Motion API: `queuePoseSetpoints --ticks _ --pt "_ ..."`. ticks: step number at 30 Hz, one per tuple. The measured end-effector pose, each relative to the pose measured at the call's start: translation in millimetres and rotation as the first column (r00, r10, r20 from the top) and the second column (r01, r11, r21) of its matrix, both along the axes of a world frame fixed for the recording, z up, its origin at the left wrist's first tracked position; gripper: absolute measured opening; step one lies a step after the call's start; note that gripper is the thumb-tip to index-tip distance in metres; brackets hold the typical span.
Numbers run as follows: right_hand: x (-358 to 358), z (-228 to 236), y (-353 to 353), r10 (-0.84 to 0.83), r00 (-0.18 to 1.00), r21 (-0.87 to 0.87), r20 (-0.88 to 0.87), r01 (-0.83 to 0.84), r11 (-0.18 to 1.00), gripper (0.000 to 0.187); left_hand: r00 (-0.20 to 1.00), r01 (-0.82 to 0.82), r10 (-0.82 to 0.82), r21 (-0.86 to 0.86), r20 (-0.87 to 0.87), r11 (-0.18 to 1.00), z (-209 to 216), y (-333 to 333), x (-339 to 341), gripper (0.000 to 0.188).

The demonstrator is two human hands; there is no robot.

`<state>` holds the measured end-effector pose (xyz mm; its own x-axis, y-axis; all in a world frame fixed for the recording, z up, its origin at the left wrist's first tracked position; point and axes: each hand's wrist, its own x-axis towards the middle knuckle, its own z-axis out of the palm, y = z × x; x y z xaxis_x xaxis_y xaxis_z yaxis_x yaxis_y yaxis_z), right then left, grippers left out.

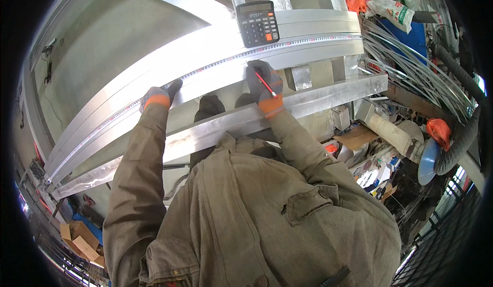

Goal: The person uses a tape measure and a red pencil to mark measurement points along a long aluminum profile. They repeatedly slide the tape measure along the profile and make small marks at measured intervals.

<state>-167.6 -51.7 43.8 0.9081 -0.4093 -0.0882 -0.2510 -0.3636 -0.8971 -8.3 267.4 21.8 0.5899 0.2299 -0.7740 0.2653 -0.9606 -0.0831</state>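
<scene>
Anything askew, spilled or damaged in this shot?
No spill or obvious damage. The silver bars lie neatly side by side under the tape measure. The one untidy spot: at right, thin pale strips fan out and cross in a loose heap, unlike the aligned bars.

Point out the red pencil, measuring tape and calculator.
red pencil (266,84): head view, middle of its shaft
measuring tape (215,64): head view, middle of its visible strip
calculator (258,26): head view, on its keypad

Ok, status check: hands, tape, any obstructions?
Left hand at tape measure, right hand gripping red pencil. Tape laid along metal strips. Calculator close by on strips, not covering tape.
</scene>
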Motion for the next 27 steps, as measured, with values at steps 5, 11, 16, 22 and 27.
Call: queuePoseSetpoints --ticks 5,11,16,22,27 --pt "12.1 -11.5 -0.4 -0.030 0.992 0.017 0.119 0.028 0.999 0.019 0.999 -0.032 0.031 0.019 0.036 0.999 -0.1 -0.7 -4.8 0.114" --pt "15.0 -38.1 -20.5 -0.013 0.999 -0.097 0.047 0.018 0.995 0.015 0.990 -0.045 0.038 0.050 0.134 0.998 -8.8 -0.2 -10.5 0.112" --pt "13.3 -57.0 -40.2 -0.017 1.000 -0.051 -0.007 0.016 0.999 0.014 0.984 -0.075 0.068 0.040 0.164 0.996 -14.4 4.4 -10.5 0.109" --pt "15.6 -48.8 -44.4 0.037 0.999 -0.039 -0.018 -0.037 0.999 0.010 0.986 -0.088 0.081 0.040 0.143 0.995 -16.3 4.3 -10.1 0.103" --pt "26.2 -26.5 -39.0 0.108 0.993 -0.130 0.042 -0.101 0.986 0.009 0.989 -0.110 0.104 0.050 0.106 0.993 -16.0 2.6 -7.1 0.104"
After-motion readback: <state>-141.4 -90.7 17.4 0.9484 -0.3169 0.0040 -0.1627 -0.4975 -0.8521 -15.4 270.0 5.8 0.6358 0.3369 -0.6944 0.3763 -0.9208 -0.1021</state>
